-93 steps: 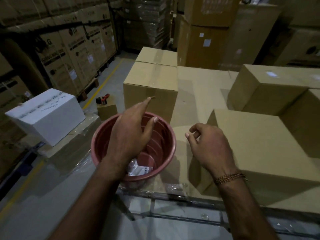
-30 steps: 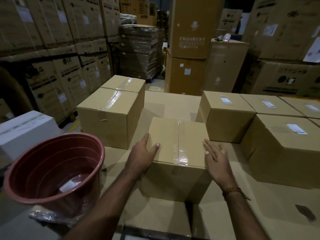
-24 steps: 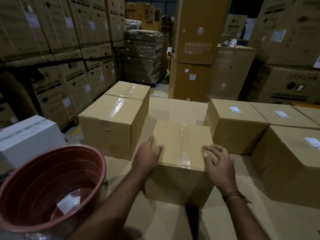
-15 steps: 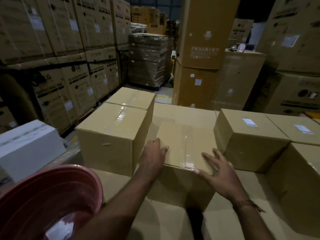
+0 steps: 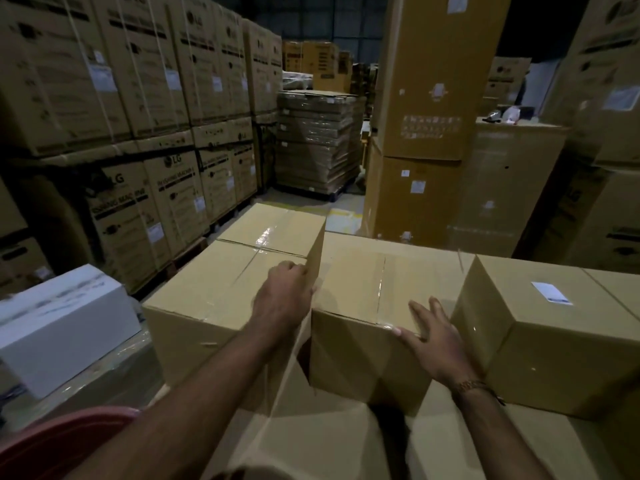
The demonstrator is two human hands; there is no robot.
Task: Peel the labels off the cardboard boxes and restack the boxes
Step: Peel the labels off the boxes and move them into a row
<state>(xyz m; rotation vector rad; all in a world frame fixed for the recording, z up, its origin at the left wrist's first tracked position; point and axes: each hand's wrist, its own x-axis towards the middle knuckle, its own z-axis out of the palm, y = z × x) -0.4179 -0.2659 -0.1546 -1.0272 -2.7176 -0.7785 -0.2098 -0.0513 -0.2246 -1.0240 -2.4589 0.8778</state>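
Note:
A plain taped cardboard box (image 5: 360, 285) with no label on top sits in the middle of a large cardboard surface (image 5: 332, 441). My left hand (image 5: 282, 301) grips its upper left edge with curled fingers, in the narrow gap beside a taller taped box (image 5: 207, 299). My right hand (image 5: 438, 337) lies flat with spread fingers on the box's near right top corner. To the right stands another box (image 5: 540, 344) with a white label (image 5: 551, 292) on its top.
A red bucket (image 5: 52, 441) shows only its rim at the bottom left. A white box (image 5: 59, 323) lies to the left. Tall stacks of printed cartons (image 5: 121, 98) and brown cartons (image 5: 433, 98) surround the area, with a wrapped pallet (image 5: 318, 140) behind.
Both hands have slid the middle box away from me, close beside the taller left box. My left fingers have curled on its edge. The view has lifted, so the bucket has dropped nearly out of sight.

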